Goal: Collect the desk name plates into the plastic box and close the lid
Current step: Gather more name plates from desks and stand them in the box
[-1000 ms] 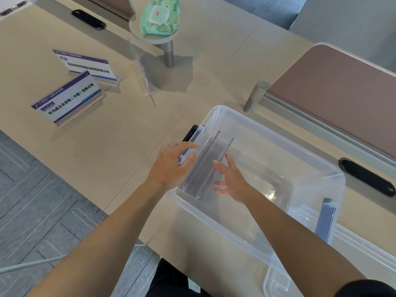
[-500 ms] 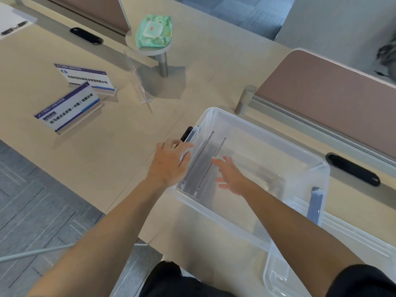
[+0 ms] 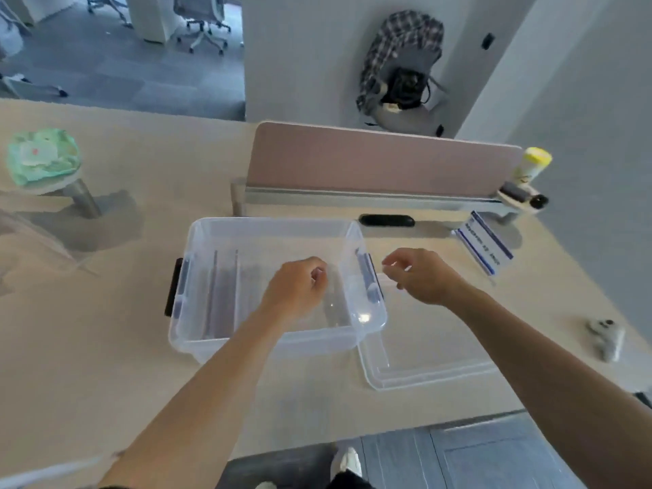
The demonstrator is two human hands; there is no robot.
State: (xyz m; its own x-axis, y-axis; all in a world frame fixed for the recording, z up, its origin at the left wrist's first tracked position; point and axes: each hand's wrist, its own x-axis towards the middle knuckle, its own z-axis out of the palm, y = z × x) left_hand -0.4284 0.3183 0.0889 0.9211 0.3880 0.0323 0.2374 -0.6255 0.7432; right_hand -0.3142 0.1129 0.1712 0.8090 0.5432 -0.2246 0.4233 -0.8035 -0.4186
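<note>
While a couple of name plates (image 3: pixel 225 294) already stand in the plastic box (image 3: pixel 197 238) mid-worktop, both hands' grips look loosely curled and empty: left hand (image 3: pixel 296 294) over the box, right hand (image 3: pixel 420 277) above the lid (image 3: pixel 434 368). Next I'd guess a reach for the name plate (image 3: pixel 485 247) by the worktop's far right edge.

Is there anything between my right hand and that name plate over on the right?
Nothing visible. The right hand hovers over the lid, and only bare desk lies between it and the name plate by the divider.
</note>
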